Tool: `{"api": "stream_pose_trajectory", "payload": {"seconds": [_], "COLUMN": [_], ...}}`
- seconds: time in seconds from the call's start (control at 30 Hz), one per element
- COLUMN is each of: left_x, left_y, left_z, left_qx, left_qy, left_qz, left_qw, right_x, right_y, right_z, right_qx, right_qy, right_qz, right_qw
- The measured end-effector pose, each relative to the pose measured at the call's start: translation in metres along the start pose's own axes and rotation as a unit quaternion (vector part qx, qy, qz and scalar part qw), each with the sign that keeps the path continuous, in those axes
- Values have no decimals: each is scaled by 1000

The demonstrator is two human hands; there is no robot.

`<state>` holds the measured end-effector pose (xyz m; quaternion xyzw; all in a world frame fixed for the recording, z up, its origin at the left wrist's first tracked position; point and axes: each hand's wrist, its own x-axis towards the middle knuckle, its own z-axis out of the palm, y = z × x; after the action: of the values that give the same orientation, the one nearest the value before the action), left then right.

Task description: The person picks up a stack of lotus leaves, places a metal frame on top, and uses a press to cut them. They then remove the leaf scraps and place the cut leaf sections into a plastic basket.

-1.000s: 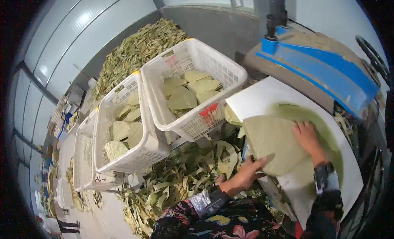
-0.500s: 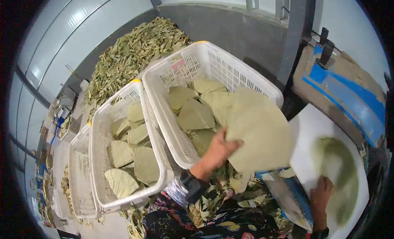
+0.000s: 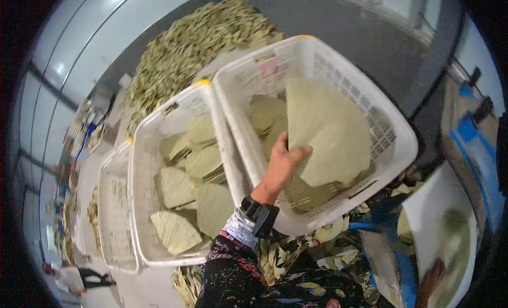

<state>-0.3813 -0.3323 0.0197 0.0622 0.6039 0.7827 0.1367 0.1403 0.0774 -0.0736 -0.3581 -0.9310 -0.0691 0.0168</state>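
My left hand (image 3: 288, 162) is closed on the edge of a fan-shaped stack of pale green leaves (image 3: 330, 130), thumb on top. It holds the stack inside the right white crate (image 3: 394, 130), over other leaf stacks (image 3: 267, 115) that it partly hides. Low at the right, my right hand (image 3: 435, 279) lies with fingers stretched out by the white curved tray (image 3: 442, 202), whose surface carries a green smear. The hand looks dim and slightly blurred there.
Left of that crate stands another white crate (image 3: 138, 202) with several cut leaf stacks (image 3: 177, 186). A large leaf heap (image 3: 203, 54) lies at the back wall. Blue machine parts (image 3: 479, 144) stand at right. Leaf scraps (image 3: 275, 260) lie below. A person (image 3: 74, 277) is at far left.
My left hand has carried the leaf stack from the crate's right front side to inside the crate. My view has shifted right. My right hand stays by the tray.
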Motion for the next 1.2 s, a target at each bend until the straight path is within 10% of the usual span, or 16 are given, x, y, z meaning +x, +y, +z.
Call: {"api": "stream_pose_trajectory", "payload": {"seconds": [0.43, 0.67, 0.93, 1.0, 1.07, 1.2], "left_x": [-125, -140, -89, -90, -83, -60], "left_y": [88, 90, 39, 17, -5, 49], "left_z": [-252, -343, -389, -424, -461, -288], "left_qx": [20, -32, -2, 179, 130, 169], "left_qy": [359, 371, 345, 378, 435, 321], "left_qz": [149, 179, -58, -107, -19, 235], "left_qw": [921, 911, 937, 902, 891, 902], "right_x": [11, 11, 7, 11, 8, 8], "right_y": [-62, -56, -43, -47, -3, 85], "right_z": [-69, -62, -56, -61, -20, 68], "right_qx": [-3, -48, -119, -35, 29, -1], "right_qy": [90, 53, 43, 43, 53, 48], "right_qz": [-150, -115, -106, -104, -98, -77], "right_qw": [985, 991, 986, 993, 993, 996]}}
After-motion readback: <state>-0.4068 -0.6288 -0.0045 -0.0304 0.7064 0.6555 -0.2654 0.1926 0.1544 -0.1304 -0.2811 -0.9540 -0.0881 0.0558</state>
